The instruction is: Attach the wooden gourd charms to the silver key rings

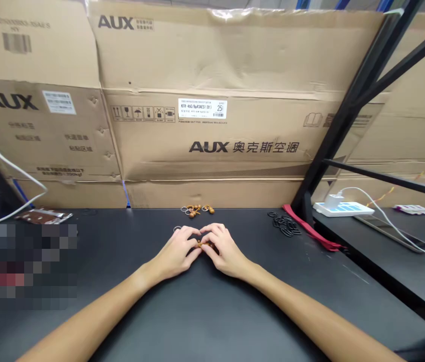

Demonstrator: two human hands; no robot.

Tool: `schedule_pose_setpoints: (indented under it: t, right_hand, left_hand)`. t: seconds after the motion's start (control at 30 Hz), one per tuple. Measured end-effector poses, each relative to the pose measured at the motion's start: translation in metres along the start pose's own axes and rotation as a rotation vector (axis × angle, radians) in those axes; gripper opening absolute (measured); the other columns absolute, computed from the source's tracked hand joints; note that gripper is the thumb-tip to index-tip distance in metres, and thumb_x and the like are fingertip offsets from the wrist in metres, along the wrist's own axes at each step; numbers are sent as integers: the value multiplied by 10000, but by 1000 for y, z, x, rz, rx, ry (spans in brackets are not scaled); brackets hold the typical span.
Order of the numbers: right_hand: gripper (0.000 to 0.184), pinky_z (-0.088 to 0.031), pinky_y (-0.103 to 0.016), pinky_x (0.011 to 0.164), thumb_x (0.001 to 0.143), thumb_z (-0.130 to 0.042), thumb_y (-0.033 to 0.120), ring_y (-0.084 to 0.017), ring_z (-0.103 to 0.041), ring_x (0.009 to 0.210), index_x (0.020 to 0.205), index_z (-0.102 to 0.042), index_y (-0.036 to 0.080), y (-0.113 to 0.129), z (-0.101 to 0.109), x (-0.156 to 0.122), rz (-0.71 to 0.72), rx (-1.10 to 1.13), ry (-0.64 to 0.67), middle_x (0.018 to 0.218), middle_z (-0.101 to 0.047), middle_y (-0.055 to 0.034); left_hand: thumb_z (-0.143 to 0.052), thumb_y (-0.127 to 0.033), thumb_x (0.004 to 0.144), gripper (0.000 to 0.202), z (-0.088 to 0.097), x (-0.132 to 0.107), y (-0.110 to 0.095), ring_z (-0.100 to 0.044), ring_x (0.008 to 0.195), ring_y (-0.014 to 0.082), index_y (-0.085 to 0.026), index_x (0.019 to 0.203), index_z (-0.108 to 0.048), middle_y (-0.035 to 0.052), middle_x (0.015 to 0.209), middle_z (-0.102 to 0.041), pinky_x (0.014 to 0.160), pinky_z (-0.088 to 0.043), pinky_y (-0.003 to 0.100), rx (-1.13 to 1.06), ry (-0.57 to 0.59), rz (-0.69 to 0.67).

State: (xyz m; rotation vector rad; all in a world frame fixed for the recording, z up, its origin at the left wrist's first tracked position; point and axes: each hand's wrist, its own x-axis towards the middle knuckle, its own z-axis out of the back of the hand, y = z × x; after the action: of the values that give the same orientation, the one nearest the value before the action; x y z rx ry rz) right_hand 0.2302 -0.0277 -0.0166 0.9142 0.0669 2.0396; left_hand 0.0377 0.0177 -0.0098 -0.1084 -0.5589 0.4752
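Note:
My left hand (178, 254) and my right hand (224, 251) meet above the black table, fingertips bent in toward each other. Pinched between them is a small brown keychain charm (207, 245), mostly covered by fingers, so its exact shape is unclear. A metal ring (177, 229) shows just behind my left hand; whether it joins the charm cannot be seen. Farther back lies a small group of similar brown keychain charms (194, 210) with metal rings, and one more charm (210, 209) beside it on the right.
Black ring-like pieces (286, 225) lie in a pile at the right, near a red strap (310, 231) and a black metal post (342, 125). Large AUX cartons (212, 166) wall off the back. A white power strip (342, 208) and a phone-like slab (393, 233) sit beyond the post.

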Motion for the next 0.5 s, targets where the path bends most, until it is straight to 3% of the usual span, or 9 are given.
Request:
schedule_pose_setpoints:
  t: [0.33,0.5]
  right_hand:
    - [135,-406,-434,887,904,-479,207,-257,-472,1082,836,-595,190,-23,4,2,-164,-144,-97,1079,-596,-103]
    - [141,-409,-413,883,918,-483,235,-251,-465,1097,924,-622,211,-28,5,1,-166,-246,-38,1114,-585,-90]
  left_hand:
    - [-511,-259,908,195,3,1,1,-511,1032,214,-199,787,-652,57,1158,-558,954,-403,407,-27,-2,12]
    - [-497,-241,899,192,4,0,9,-521,1036,235,-191,780,-639,70,1122,-577,890,-432,412,125,-32,87]
